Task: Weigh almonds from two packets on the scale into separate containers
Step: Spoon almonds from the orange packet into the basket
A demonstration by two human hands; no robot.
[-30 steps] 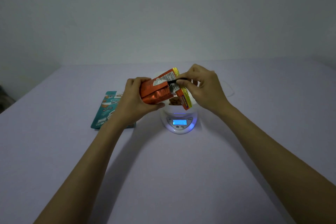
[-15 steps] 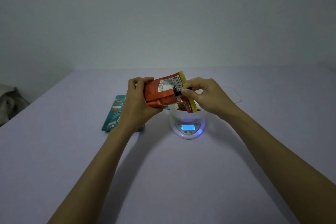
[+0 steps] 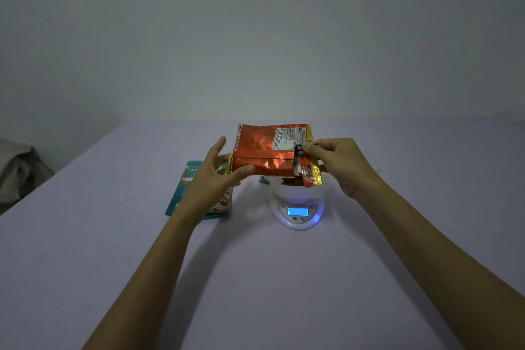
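An orange foil almond packet [image 3: 267, 150] hangs sideways over a white bowl [image 3: 298, 193] that stands on the white digital scale [image 3: 298, 214], whose display is lit blue. Brown almonds [image 3: 289, 181] show in the bowl under the packet's torn yellow-edged mouth. My right hand [image 3: 341, 162] pinches the packet at that mouth end. My left hand [image 3: 216, 173] has straight fingers; its thumb touches the packet's lower left edge. A teal almond packet [image 3: 184, 187] lies flat on the table, partly under my left wrist.
The pale table [image 3: 255, 278] runs back to a plain wall. A faint clear container rim [image 3: 373, 160] shows behind my right hand. A grey bundle [image 3: 17, 170] sits off the table's left edge.
My left hand has let go of the orange packet and its fingers have straightened. The packet has unfolded and flattened out while my right hand keeps its pinch.
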